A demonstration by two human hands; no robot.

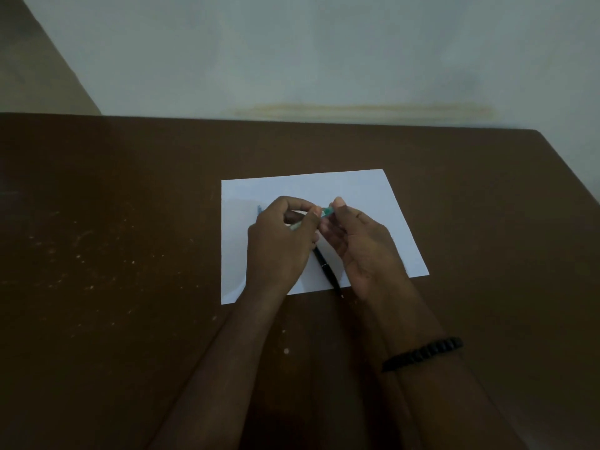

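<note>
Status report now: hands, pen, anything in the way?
Left hand grips pen; right hand pinches its green end. Held above paper. Black pen lies on paper below.

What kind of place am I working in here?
Likely a plain study desk: brown table against a bare wall, white paper sheet with a black pen on it.

A white sheet of paper (357, 190) lies flat on a dark brown tabletop (113, 222), a little right of centre and well clear of the far edge. A black pen (326, 266) rests slantwise across the sheet's near edge, one end just off the paper on the bare tabletop. Pale specks dot the tabletop's left half. Beyond the far edge, a grey-green wall (324, 53) carries a long yellowish stain (357, 110).
</note>
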